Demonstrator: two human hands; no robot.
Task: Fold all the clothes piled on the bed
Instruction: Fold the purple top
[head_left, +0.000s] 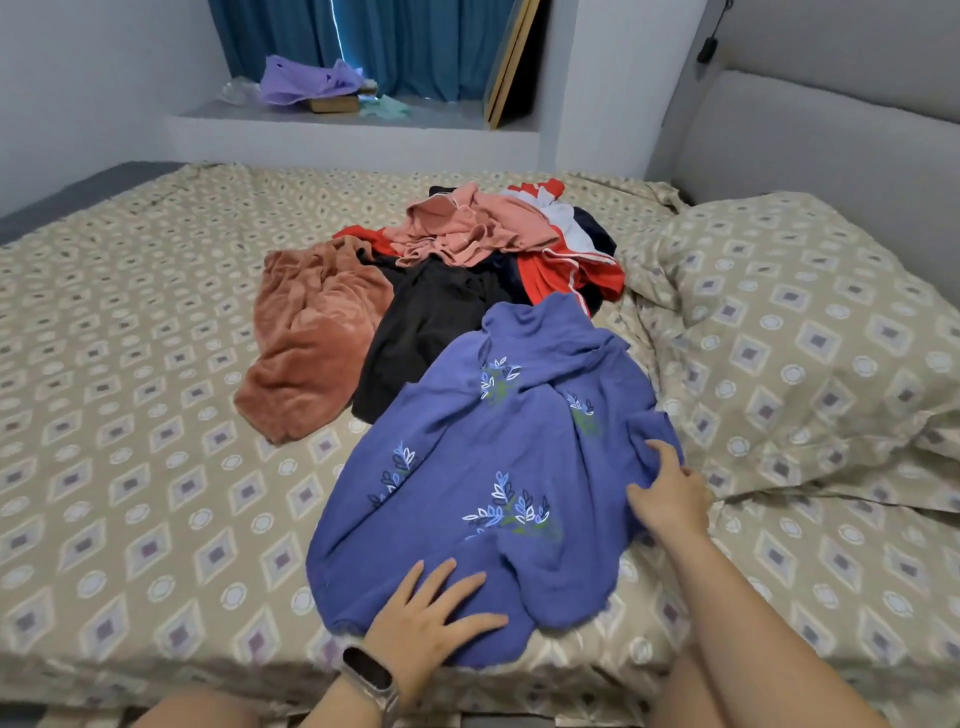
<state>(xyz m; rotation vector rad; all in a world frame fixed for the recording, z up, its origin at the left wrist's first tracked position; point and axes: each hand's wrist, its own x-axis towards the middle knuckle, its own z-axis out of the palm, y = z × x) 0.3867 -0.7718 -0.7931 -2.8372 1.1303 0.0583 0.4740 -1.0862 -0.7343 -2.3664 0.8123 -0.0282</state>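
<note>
Left hand (434, 618) lies flat, fingers spread, pressing the near hem of the blue top (483, 467); it holds nothing. Right hand (667, 496) rests on the top's right edge, fingers bent into the cloth and apparently gathering a fold. The top lies spread at the near edge of the bed (130, 467), clear of the pile on all but its far end.

Judgement: the step is smoothing and squaring the top before the first fold. The left palm should anchor the hem while the right draws the side taut and turns it inward, keeping edges parallel and creases pushed outward.

The top is soft, matte knit with leaf sprigs in white and pale blue, and rumpled.

Beyond it: a black garment (431, 332), limp and dull; a rust fleece (311, 343), plush and thick; a pink shirt (467, 228), crumpled; a red-and-white jacket (576, 260), smoother. All remain unfolded. A patterned pillow (810, 353) lies right.
</note>
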